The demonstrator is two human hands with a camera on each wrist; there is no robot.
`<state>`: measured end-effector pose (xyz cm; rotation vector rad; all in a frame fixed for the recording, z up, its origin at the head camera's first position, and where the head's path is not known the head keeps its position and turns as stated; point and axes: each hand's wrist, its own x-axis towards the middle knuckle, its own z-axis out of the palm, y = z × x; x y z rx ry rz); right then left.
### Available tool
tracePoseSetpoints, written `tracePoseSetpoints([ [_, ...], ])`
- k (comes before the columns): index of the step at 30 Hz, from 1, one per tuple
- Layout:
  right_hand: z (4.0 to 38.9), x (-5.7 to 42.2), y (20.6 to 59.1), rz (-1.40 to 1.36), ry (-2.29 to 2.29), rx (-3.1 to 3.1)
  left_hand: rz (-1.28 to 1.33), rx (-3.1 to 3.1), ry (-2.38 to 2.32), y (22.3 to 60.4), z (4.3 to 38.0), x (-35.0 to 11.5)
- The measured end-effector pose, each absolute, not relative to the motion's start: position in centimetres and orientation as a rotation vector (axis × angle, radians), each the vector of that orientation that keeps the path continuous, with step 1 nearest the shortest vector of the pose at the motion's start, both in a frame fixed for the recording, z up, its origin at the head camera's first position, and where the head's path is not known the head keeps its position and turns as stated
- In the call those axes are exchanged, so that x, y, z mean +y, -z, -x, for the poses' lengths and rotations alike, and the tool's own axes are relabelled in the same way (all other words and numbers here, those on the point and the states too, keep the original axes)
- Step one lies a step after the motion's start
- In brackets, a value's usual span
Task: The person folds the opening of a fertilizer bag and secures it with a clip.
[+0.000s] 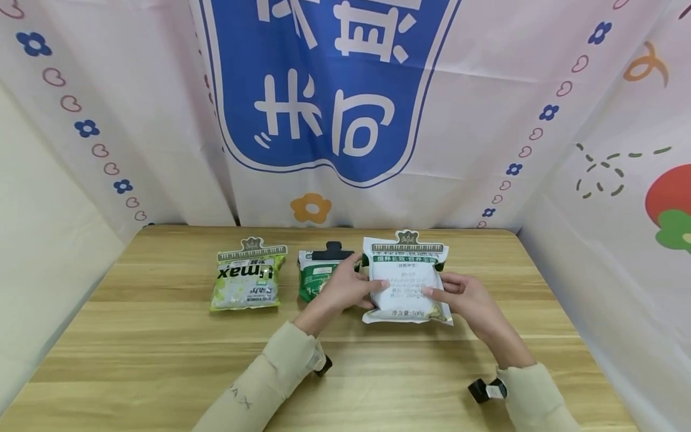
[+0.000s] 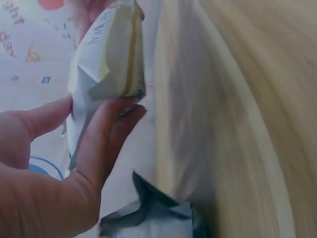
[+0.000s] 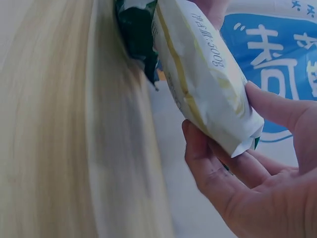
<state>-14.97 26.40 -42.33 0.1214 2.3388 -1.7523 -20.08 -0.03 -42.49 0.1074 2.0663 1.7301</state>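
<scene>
A plump white packet (image 1: 407,282) with a green printed band is gripped at its two sides, between both hands. My left hand (image 1: 345,287) has its thumb on the front and its fingers behind the left edge. On the opposite side my right hand (image 1: 468,300) pinches the packet the same way. An ornate clip (image 1: 407,247) closes the packet's top. In the right wrist view the bottom of the white packet (image 3: 203,74) faces the camera, held above the table. Partly behind my left hand stands a green-and-white packet (image 1: 313,279) with a black clip (image 1: 333,251).
A lime-green and silver packet (image 1: 247,285) with another ornate clip (image 1: 254,247) lies at the left on the wooden table (image 1: 162,354). A printed cloth (image 1: 475,138) hangs right behind the table's back edge. Small black devices (image 1: 480,391) sit at the wrists.
</scene>
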Motion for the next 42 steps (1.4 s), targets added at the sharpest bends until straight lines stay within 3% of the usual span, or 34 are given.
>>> tracePoseSetpoints([
  [10,16.1,27.6,43.3,-0.22,1.72,2.38,-0.018,2.087,-1.643,42.8,21.9,2.6],
  [42,18.6,29.1,44.7,-0.292,1.483,2.477,-0.051,2.198,-1.498,44.2,22.8,5.2],
])
